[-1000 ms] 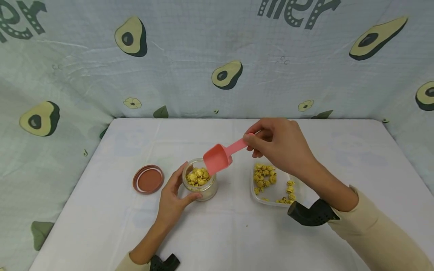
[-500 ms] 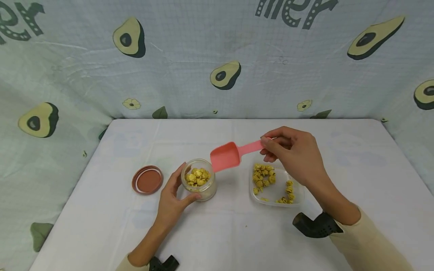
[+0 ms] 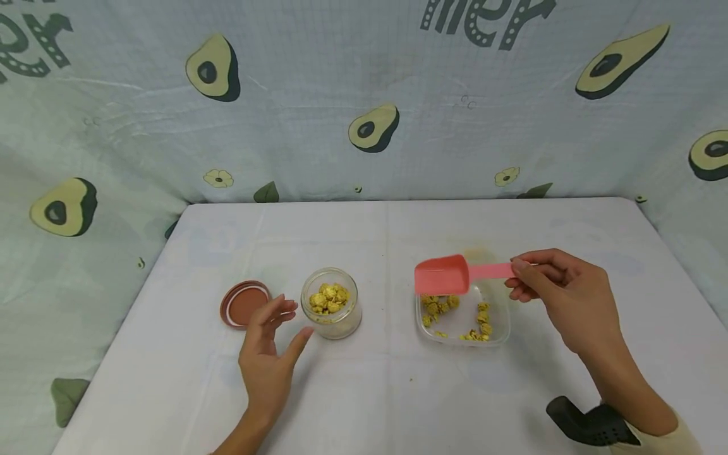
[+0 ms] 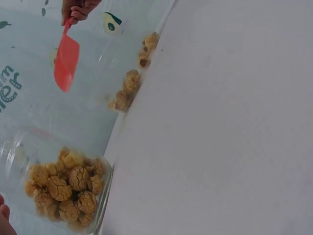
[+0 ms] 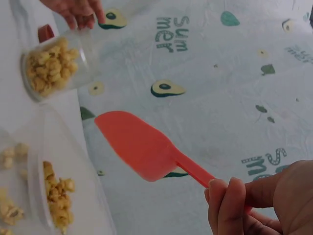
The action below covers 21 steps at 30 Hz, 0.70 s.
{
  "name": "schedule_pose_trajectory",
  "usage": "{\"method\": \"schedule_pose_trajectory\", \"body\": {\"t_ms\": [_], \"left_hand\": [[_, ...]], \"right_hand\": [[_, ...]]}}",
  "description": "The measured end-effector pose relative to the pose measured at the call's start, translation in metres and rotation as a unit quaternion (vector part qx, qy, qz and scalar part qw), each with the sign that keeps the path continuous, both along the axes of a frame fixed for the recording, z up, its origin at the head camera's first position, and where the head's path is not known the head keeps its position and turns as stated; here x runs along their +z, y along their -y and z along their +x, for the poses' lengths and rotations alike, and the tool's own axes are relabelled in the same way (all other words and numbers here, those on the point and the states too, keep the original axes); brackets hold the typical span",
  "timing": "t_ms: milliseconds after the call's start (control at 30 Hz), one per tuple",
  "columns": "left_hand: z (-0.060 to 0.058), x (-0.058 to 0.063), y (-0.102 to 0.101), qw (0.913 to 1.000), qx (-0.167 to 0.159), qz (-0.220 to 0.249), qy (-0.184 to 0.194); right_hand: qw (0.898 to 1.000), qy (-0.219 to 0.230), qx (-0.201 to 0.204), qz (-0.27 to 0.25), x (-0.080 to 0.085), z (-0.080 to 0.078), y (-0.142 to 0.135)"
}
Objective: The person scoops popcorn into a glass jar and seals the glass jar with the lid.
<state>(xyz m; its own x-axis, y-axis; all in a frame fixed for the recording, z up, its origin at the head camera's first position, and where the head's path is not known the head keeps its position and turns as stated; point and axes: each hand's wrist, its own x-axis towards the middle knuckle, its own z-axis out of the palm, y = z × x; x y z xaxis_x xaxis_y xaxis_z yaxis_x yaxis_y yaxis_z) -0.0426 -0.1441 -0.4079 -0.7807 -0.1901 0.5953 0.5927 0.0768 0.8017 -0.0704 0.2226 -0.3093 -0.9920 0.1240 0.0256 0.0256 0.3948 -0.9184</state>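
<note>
My right hand (image 3: 569, 294) pinches the handle of a pink scoop (image 3: 442, 275) between thumb and fingers. The scoop is held level over the far side of a clear plastic container (image 3: 500, 328), hiding part of the popcorn (image 3: 483, 319) in it. Nothing shows in the scoop's bowl. A glass jar (image 3: 348, 323), partly filled with yellow popcorn (image 3: 328, 298), stands upright and uncovered left of the container. Just left of the jar, my left hand (image 3: 270, 363) is spread, thumb and fingers apart from the glass. The left wrist view shows popcorn pieces (image 4: 68, 188) through the jar wall.
A brown lid (image 3: 241, 305) lies left of the jar, partly behind the left fingers. A small crumb (image 3: 411, 380) is on the white tablecloth (image 3: 364, 404). An avocado-print cloth (image 3: 296, 95) hangs behind the table.
My right hand has carried the scoop rightward from the jar's rim to over the container. My left hand has let go of the jar and drawn back to the left.
</note>
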Motion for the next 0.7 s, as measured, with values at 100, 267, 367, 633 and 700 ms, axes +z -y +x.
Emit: {"method": "schedule_pose_trajectory", "body": {"t_ms": [100,267,367,633,700], "left_hand": [[0.005,0.004,-0.005,0.9982,-0.011,0.041,-0.041],[0.013,0.007,-0.022,0.9934,-0.051,0.057,-0.085],[0.016,0.011,-0.036,0.991,-0.087,0.048,-0.09],[0.019,0.004,-0.077,0.9858,-0.155,-0.057,0.029],[0.016,0.001,-0.087,0.9794,-0.162,-0.094,0.075]], "right_hand": [[1.0,0.02,-0.018,0.003,-0.009,0.009,-0.013],[0.999,0.042,-0.024,0.002,-0.02,0.024,-0.03],[0.998,0.047,-0.026,-0.017,-0.024,0.03,-0.034],[0.998,0.055,-0.025,-0.033,-0.03,0.039,-0.033],[0.998,0.057,-0.027,-0.024,-0.03,0.042,-0.031]]}}
